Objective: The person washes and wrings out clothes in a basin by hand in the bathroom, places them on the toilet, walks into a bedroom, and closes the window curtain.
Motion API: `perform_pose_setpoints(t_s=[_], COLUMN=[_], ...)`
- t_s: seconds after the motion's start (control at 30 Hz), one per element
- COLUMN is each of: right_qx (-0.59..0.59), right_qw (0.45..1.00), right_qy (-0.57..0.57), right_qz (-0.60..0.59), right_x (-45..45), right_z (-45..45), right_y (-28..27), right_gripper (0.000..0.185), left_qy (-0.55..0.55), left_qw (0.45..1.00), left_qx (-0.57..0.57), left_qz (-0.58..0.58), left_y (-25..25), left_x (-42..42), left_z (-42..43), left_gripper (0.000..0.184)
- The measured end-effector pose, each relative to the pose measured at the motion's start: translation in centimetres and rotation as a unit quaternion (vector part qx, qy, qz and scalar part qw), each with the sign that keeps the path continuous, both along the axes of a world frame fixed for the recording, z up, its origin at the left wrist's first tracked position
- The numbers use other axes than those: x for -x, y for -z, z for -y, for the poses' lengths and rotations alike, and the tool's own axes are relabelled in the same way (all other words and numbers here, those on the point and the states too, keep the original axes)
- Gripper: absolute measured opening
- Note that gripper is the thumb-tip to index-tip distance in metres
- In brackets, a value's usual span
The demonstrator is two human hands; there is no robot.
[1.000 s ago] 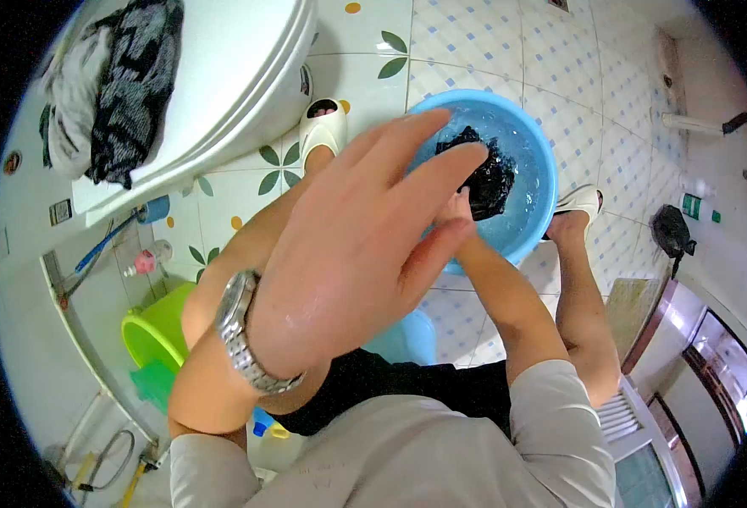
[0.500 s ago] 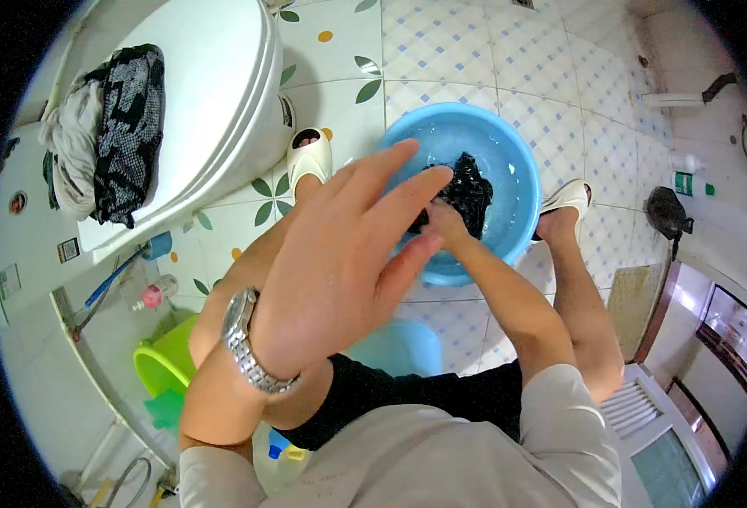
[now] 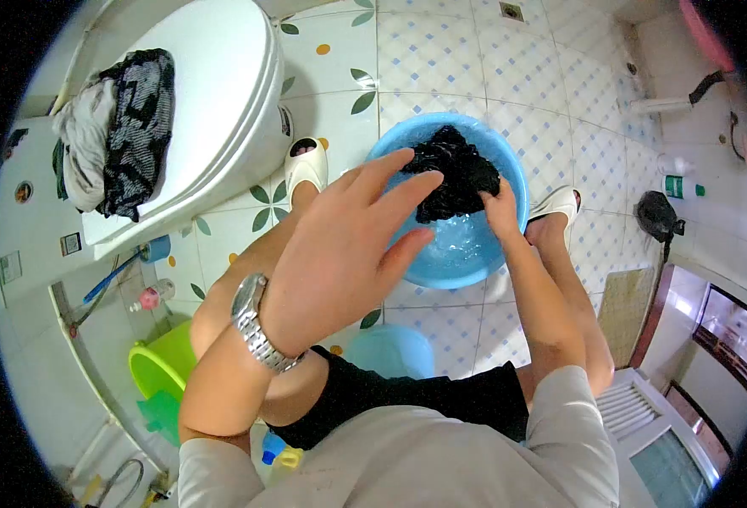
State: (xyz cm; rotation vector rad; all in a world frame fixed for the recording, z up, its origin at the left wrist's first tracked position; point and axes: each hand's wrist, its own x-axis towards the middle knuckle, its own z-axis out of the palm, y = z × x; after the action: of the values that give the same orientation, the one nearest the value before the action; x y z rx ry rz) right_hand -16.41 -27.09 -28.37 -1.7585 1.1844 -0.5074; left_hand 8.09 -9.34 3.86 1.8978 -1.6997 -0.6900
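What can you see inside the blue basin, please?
The basin holds water and a black cloth, which the right hand touches. The cloth hides whatever lies beneath it, and the left hand blocks part of the view.

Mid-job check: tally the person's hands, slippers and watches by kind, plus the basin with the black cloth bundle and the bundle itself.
Left hand and right hand: 2
Left slipper and right slipper: 2
Watch: 1
Blue basin: 1
Black cloth bundle: 1
Total: 7
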Motion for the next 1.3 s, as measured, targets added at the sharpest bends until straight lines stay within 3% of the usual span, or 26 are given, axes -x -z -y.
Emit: perform_pose_setpoints(t_s=[0.1,0.17,0.23,0.3,0.33,0.43,0.47,0.53,0.67,0.73,0.87,0.97,1.07,1.1,1.3], right_qx=[0.027,0.044,0.064,0.024,0.127,0.133,0.131,0.055,-0.013,-0.036,-0.001,-0.007,-0.096,-0.100,-0.060], right_qw=[0.994,0.927,0.909,0.811,0.821,0.790,0.791,0.726,0.740,0.857,0.885,0.945,0.979,0.981,0.968], right_qy=[0.019,-0.053,-0.068,-0.248,-0.179,-0.224,-0.223,-0.337,-0.278,-0.072,-0.111,-0.134,-0.097,-0.082,-0.142], right_qz=[-0.102,-0.368,-0.406,-0.529,-0.527,-0.555,-0.554,-0.597,-0.612,-0.509,-0.453,-0.297,-0.153,-0.142,-0.199], right_x=[0.5,-0.2,-0.6,-0.8,-1.1,-1.2,-1.6,-2.6,-1.4,-0.1,0.4,-1.8,-2.8,-5.0,-5.2], right_z=[0.2,-0.2,-0.8,-0.8,-1.7,-1.4,-1.3,-0.5,-0.2,-0.8,-1.2,-1.4,-0.4,-3.4,-3.2], right_y=[1.9,2.0,3.8,6.9,9.6,14.4,13.7,10.3,6.4,2.8,-6.8,-13.1,-16.4,-23.7,-32.2], right_gripper=[0.036,0.031,0.035,0.039,0.032,0.029,0.029,0.028,0.029,0.034,0.038,0.037,0.036,0.030,0.033], left_qy=[0.012,0.018,0.019,0.025,0.028,0.037,0.040,0.039,0.023,0.012,-0.030,-0.048,-0.042,-0.049,-0.081], left_qw=[1.000,0.999,0.998,0.998,0.998,0.997,0.997,0.997,0.998,1.000,0.998,0.994,0.985,0.985,0.986], left_qx=[-0.018,-0.041,-0.058,-0.064,-0.063,-0.067,-0.068,-0.056,-0.060,0.009,0.055,0.096,0.167,0.165,0.147], left_qz=[0.013,0.009,0.002,-0.004,-0.010,0.005,0.009,0.021,0.007,0.022,0.020,0.019,0.007,0.012,0.024], left_y=[0.1,0.1,0.1,0.4,0.6,0.8,0.8,0.9,0.2,0.5,1.1,1.9,3.1,3.2,2.8], left_x=[-0.1,0.0,0.0,0.0,-0.1,-0.1,-0.1,0.0,-0.2,-0.4,-0.7,-1.1,-1.5,-1.5,-1.5], left_z=[0.2,0.5,0.8,1.0,1.1,1.3,1.4,1.3,1.4,1.0,0.0,-0.6,-0.5,-0.2,0.7], left_gripper=[0.048,0.049,0.053,0.054,0.055,0.056,0.056,0.056,0.054,0.049,0.044,0.043,0.041,0.041,0.042])
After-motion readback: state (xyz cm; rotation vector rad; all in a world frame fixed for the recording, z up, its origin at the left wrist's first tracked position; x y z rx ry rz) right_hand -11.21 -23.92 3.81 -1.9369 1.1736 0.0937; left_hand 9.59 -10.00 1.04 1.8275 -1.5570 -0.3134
